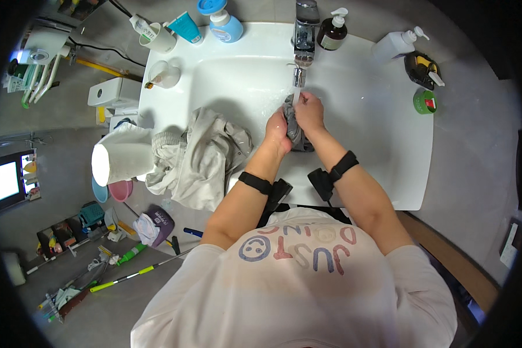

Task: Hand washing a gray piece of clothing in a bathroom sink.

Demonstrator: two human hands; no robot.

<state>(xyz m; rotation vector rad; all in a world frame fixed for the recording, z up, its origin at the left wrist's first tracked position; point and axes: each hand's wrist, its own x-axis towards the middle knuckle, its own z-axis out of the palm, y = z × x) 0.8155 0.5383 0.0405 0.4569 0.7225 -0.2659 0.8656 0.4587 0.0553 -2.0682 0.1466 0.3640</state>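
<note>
A dark grey cloth (294, 133) is located at upper centre of the frame, below the chrome faucet (305, 35). It is gripped by the left hand (277, 132) and right hand (310, 113), both grips closed on its folds. Soft, slippery, water-heavy handling is judged likely; bunched folds are best held. A white washbasin (383, 145) is noted beneath; grey floor (133, 304), cluttered with cleaning tools (124, 278), is observed lower left.

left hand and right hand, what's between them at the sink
The head view shows a bunched grey cloth between the left hand and the right hand, near the faucet.
</note>
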